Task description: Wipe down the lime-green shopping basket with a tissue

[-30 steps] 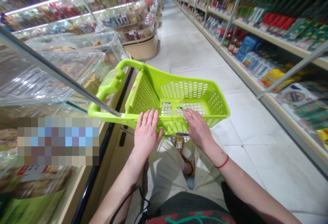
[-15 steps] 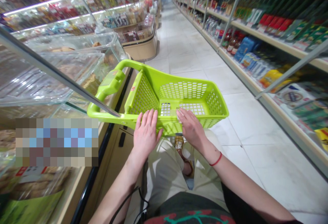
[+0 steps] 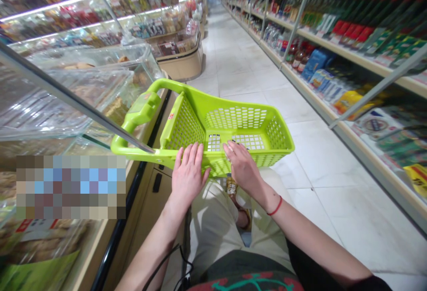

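A lime green shopping basket (image 3: 273, 124) on a small cart stands in front of me in a shop aisle, with nothing inside it. Its looped handle (image 3: 136, 115) reaches left over the glass counter. My left hand (image 3: 188, 173) lies flat on the near rim, fingers together and stretched forward. Beside it my right hand (image 3: 243, 166) rests on the same rim, fingers curled lightly over the edge; a red string circles that wrist. Under the basket, between my legs, a small jar (image 3: 231, 184) with a printed label shows.
A glass display counter (image 3: 76, 91) with packed foods runs along my left, with a metal bar (image 3: 66, 95) slanting across it. Shelves of bottles and boxes (image 3: 333, 29) line the right. The white tiled aisle (image 3: 233, 55) stretches ahead.
The basket and both hands have drifted slightly left in view. My right hand has slid a little left along the rim toward the left hand.
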A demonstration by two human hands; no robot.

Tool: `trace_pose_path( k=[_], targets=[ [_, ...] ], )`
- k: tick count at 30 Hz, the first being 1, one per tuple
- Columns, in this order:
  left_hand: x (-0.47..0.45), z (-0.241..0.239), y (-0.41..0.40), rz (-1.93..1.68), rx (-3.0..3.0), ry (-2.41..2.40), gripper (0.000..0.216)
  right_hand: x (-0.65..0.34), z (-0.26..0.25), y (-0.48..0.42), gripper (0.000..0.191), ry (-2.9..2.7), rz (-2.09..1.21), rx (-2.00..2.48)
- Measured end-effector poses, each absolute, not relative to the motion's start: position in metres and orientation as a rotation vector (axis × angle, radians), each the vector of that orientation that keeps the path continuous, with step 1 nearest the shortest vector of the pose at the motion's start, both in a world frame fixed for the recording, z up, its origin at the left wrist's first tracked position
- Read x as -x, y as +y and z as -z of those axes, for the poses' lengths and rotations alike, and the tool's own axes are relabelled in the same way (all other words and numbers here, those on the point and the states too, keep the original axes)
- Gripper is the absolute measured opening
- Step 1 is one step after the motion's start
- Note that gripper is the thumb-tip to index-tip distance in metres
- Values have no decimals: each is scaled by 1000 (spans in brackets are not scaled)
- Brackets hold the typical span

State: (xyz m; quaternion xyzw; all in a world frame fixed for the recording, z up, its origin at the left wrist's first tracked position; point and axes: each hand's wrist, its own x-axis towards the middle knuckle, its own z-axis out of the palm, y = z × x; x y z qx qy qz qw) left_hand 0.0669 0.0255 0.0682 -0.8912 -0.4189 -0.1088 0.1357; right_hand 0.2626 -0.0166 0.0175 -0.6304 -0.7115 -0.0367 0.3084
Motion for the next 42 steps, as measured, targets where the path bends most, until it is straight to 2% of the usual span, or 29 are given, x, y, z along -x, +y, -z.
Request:
trace_pose_path(
  k=[3,8,11,20,32,42],
  targets=[
    [-67,-68,26,310,2569,-1201,67,-274,-14,-20,54,-1885,113,1651],
    [-67,-66,26,319,2565,-1193,67,-317,7,-37,67,-1781,197,1748],
    [-67,-66,26,332,2568,-1202,68,-327,12,-41,68,-1731,224,1804],
    [-67,-67,26,337,2579,-1209,69,-286,-3,-25,66,-1807,232,1748],
    [-67,-66,26,344,2588,-1224,70,-337,10,-48,67,-1713,265,1893],
    [-68,-67,26,330,2567,-1212,68,-291,2,-31,69,-1808,220,1794]
  ],
)
